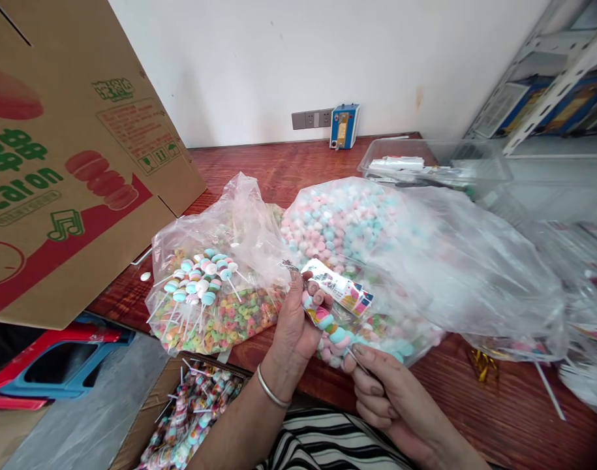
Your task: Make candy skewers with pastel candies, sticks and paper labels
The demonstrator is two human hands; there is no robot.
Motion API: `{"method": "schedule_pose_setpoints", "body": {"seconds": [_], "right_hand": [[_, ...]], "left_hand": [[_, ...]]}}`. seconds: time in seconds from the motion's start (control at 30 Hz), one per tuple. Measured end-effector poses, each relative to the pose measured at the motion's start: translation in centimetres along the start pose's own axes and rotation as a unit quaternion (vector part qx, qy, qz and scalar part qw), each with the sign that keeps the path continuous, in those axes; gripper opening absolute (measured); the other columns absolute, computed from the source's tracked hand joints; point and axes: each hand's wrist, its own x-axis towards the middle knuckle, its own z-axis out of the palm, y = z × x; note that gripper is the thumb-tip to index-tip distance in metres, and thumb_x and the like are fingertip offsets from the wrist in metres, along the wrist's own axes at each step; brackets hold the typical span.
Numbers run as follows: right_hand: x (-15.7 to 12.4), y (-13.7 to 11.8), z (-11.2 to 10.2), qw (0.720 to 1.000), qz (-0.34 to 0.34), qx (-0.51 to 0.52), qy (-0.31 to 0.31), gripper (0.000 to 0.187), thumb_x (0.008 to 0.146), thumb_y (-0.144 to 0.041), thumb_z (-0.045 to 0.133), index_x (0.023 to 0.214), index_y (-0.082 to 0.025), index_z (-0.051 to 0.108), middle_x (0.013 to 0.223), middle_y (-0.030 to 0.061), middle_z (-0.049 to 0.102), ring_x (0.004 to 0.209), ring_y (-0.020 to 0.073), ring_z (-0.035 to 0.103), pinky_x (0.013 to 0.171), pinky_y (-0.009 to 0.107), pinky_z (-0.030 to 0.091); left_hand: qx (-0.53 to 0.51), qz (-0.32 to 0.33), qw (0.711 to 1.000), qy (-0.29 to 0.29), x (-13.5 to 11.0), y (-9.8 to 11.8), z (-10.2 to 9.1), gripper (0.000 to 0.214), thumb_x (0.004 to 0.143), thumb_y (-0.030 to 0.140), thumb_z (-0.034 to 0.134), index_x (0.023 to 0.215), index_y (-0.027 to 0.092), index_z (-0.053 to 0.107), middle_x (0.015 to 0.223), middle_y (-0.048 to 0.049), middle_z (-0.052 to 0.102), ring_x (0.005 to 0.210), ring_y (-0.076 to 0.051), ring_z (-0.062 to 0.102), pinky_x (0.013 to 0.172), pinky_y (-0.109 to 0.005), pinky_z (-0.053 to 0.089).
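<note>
My left hand, with a silver bangle on its wrist, is closed round a small printed clear wrapper with a candy skewer of pastel pieces going into it. My right hand pinches the skewer's thin stick from below. Just left lies a clear bag of ring-shaped candies with several lollipops resting on top. Behind the hands a big clear bag of pink, blue and white marshmallow candies spreads over the wooden table.
A large cardboard carton leans at the left. A box of wrapped candy skewers sits below the table edge, by red and blue stools. A clear plastic tub, a blue device, shelving stand behind.
</note>
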Motion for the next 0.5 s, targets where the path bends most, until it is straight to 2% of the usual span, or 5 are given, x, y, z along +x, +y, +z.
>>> {"method": "schedule_pose_setpoints", "body": {"seconds": [0.17, 0.27, 0.37, 0.43, 0.5], "right_hand": [[0.5, 0.1, 0.3, 0.970, -0.151, -0.174, 0.074, 0.031, 0.092, -0.046, 0.051, 0.076, -0.019, 0.054, 0.054, -0.0074, 0.036, 0.042, 0.0071, 0.024, 0.041, 0.021, 0.023], [0.8, 0.3, 0.2, 0.771, -0.379, -0.475, 0.192, 0.023, 0.094, -0.030, 0.052, 0.075, -0.018, 0.059, 0.062, 0.0002, 0.054, 0.056, 0.0126, 0.046, 0.054, 0.025, 0.033], [1.3, 0.4, 0.3, 0.568, -0.471, -0.637, 0.225, 0.017, 0.094, -0.020, 0.052, 0.083, -0.019, 0.064, 0.061, 0.0019, 0.058, 0.058, 0.0163, 0.050, 0.059, 0.028, 0.034], [1.5, 0.2, 0.5, 0.561, -0.467, -0.642, 0.233, 0.016, 0.095, -0.020, 0.049, 0.091, -0.017, 0.063, 0.067, 0.0041, 0.062, 0.062, 0.0180, 0.054, 0.060, 0.028, 0.036], [1.5, 0.0, 0.7, 0.657, -0.418, -0.588, 0.219, 0.017, 0.097, -0.023, 0.045, 0.098, -0.016, 0.061, 0.076, 0.0052, 0.065, 0.066, 0.0181, 0.057, 0.061, 0.027, 0.040]], "left_hand": [[0.060, 0.037, 0.997, 0.016, 0.0, -0.3, 0.0, 0.018, 0.085, 0.031, 0.066, 0.089, 0.015, 0.060, 0.063, 0.0054, 0.047, 0.050, -0.004, 0.046, 0.059, -0.019, 0.050], [0.084, 0.044, 0.995, 0.044, -0.1, -0.9, 0.1, 0.016, 0.084, 0.029, 0.066, 0.084, 0.015, 0.059, 0.062, 0.0046, 0.048, 0.052, -0.006, 0.048, 0.057, -0.019, 0.048], [0.092, 0.037, 0.993, 0.058, -0.2, -1.8, 0.2, 0.020, 0.084, 0.028, 0.066, 0.074, 0.015, 0.054, 0.061, 0.0038, 0.049, 0.051, -0.006, 0.048, 0.054, -0.018, 0.046], [0.084, 0.038, 0.994, 0.056, -0.2, -2.0, 0.2, 0.020, 0.085, 0.028, 0.065, 0.074, 0.016, 0.053, 0.062, 0.0037, 0.049, 0.051, -0.006, 0.047, 0.055, -0.020, 0.047], [0.071, 0.033, 0.996, 0.053, 0.0, -1.9, 0.1, 0.017, 0.086, 0.028, 0.064, 0.078, 0.016, 0.055, 0.062, 0.0038, 0.049, 0.051, -0.007, 0.047, 0.056, -0.021, 0.048]]}}
